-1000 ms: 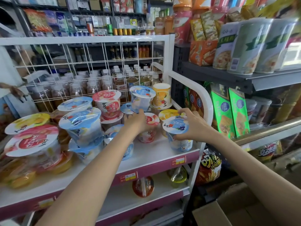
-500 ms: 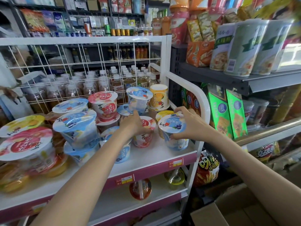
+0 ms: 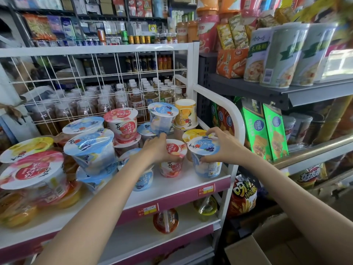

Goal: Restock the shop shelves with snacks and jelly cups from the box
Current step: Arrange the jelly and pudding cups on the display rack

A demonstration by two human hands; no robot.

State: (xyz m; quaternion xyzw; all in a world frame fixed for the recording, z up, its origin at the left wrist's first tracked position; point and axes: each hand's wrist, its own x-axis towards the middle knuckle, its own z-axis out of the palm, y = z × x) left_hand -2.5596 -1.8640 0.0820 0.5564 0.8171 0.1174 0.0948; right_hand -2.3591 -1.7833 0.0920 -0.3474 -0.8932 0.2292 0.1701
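Shelf: white shop shelf (image 3: 172, 185) crowded with jelly cups.
Right hand (image 3: 227, 148): grip curled round blue-lidded jelly cup (image 3: 205, 159) at the shelf's right end.
Left hand (image 3: 158, 148): grip holds red-lidded jelly cup (image 3: 172, 165) just beside it.
Box: cardboard box (image 3: 248, 249) on the floor, lower right.

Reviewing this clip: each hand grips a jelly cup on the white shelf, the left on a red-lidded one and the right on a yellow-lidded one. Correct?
Not quite. In the head view the right hand grips a blue-lidded jelly cup, not a yellow-lidded one; a yellow lid only shows behind it. The rest holds: the left hand grips the red-lidded jelly cup, both on the white shelf.
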